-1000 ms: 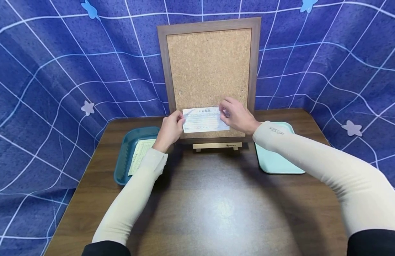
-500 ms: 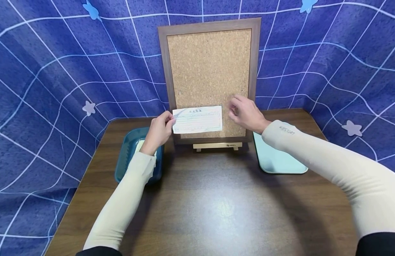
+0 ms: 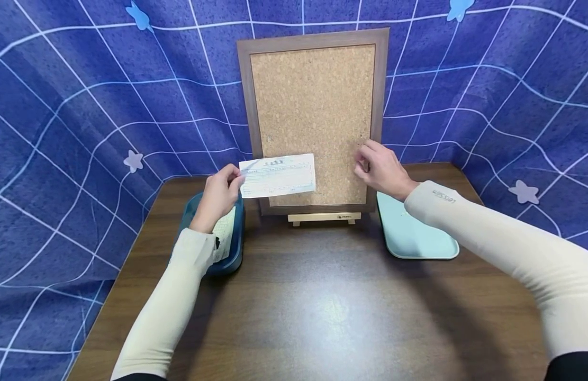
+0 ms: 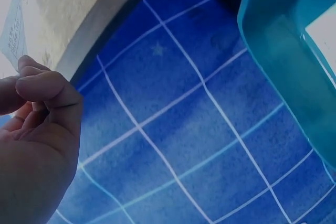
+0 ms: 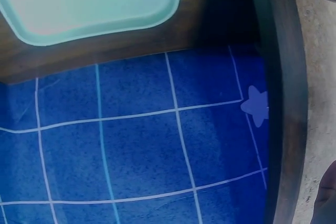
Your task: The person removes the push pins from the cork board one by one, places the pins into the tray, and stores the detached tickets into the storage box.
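A white printed paper slip [image 3: 277,176] hangs in front of the lower part of a framed corkboard [image 3: 317,95]. My left hand [image 3: 218,194] pinches its left edge between thumb and fingers; the left wrist view shows those fingers [image 4: 44,85] bent together at the slip's edge. To the right of the slip, apart from it, my right hand [image 3: 380,168] hovers before the board's right side with its fingers bent. Whether something small sits between its fingertips is too blurred to tell. Only a sliver of that hand enters the right wrist view.
Below my left forearm stands a dark teal tray [image 3: 236,259] with a yellowish printed paper [image 3: 224,235] inside. A mint tray [image 3: 419,241] lies at the right. The board leans on a small wooden stand [image 3: 324,217] on the brown table [image 3: 294,307], before a blue curtain [image 3: 179,116].
The slip has moved left with my left hand, away from the board's middle. My right hand has drawn back to the right from the slip's right end.
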### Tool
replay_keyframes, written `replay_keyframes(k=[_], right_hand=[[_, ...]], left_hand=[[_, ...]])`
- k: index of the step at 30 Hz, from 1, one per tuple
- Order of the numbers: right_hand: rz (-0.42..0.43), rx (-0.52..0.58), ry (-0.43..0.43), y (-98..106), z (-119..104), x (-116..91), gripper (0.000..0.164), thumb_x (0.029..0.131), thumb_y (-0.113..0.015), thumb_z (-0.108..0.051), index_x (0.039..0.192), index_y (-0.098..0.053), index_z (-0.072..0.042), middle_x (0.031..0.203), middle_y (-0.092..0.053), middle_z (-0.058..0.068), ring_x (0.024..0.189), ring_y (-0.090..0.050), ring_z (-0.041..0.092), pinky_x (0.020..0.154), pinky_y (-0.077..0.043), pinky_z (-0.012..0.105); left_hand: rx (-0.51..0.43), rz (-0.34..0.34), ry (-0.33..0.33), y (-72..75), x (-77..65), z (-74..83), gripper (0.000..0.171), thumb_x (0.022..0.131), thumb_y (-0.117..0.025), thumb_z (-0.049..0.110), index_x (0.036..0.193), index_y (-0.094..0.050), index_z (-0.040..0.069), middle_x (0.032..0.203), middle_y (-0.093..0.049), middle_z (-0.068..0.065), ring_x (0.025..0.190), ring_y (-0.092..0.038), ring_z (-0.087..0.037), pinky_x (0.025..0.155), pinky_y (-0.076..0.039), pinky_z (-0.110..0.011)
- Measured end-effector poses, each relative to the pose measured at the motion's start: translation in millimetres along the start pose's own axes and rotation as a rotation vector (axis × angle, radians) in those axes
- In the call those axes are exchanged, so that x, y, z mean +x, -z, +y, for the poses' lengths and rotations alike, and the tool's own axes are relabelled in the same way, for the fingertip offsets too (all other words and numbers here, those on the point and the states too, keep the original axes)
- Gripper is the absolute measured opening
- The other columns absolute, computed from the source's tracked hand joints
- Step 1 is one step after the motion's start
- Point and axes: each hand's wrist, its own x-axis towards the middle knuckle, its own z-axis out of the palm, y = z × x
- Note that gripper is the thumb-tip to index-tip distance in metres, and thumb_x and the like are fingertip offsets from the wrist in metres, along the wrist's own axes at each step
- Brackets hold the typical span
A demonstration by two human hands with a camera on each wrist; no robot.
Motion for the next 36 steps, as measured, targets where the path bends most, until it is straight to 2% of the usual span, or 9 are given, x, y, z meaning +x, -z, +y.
replay_keyframes(k=[5, 11, 16, 24, 36], right_hand=[[-0.004, 0.009, 0.001, 1.9, 4.8, -5.6, 0.009, 0.071, -0.056, 0.000, 0.076, -0.054, -0.007, 0.076, -0.049, 0.003, 0.067, -0.046, 0.016, 0.059, -0.038, 0.031], [-0.013, 0.001, -0.008, 5.7, 5.4, -9.7, 0.009, 0.072, -0.058, -0.001, 0.077, -0.055, -0.007, 0.076, -0.049, 0.003, 0.068, -0.047, 0.016, 0.059, -0.039, 0.030], [-0.028, -0.005, -0.019, 11.1, 9.0, -18.3, 0.006, 0.074, -0.059, -0.003, 0.077, -0.056, -0.007, 0.077, -0.049, 0.001, 0.068, -0.046, 0.015, 0.058, -0.038, 0.030], [-0.034, -0.011, -0.063, 17.0, 17.6, -38.9, 0.008, 0.073, -0.061, -0.006, 0.080, -0.059, -0.005, 0.078, -0.050, 0.002, 0.070, -0.048, 0.016, 0.061, -0.039, 0.031], [-0.020, -0.036, -0.114, 19.1, 31.0, -60.9, 0.008, 0.073, -0.062, -0.007, 0.080, -0.059, -0.005, 0.078, -0.051, 0.003, 0.069, -0.051, 0.017, 0.061, -0.041, 0.034]], left_hand=[[0.011, 0.040, 0.009, 13.9, -1.2, -6.1, 0.009, 0.094, -0.057, 0.011, 0.093, -0.058, 0.002, 0.074, -0.059, -0.009, 0.063, -0.049, -0.023, 0.061, -0.038, -0.035], [0.017, 0.029, 0.041, 26.6, -6.7, -12.9, 0.011, 0.096, -0.055, 0.013, 0.095, -0.058, 0.003, 0.077, -0.059, -0.010, 0.064, -0.048, -0.023, 0.061, -0.037, -0.035], [0.027, 0.028, 0.073, 32.9, -12.8, -20.5, 0.012, 0.096, -0.053, 0.013, 0.096, -0.057, 0.002, 0.078, -0.058, -0.011, 0.065, -0.047, -0.023, 0.060, -0.037, -0.036], [0.048, 0.044, 0.074, 43.4, -19.6, -32.5, 0.010, 0.096, -0.054, 0.012, 0.095, -0.057, 0.003, 0.079, -0.059, -0.012, 0.066, -0.046, -0.024, 0.063, -0.035, -0.037], [0.122, 0.052, 0.104, 58.9, -54.0, -63.4, 0.008, 0.096, -0.052, 0.009, 0.092, -0.054, 0.002, 0.072, -0.050, -0.011, 0.065, -0.044, -0.026, 0.060, -0.033, -0.037]])
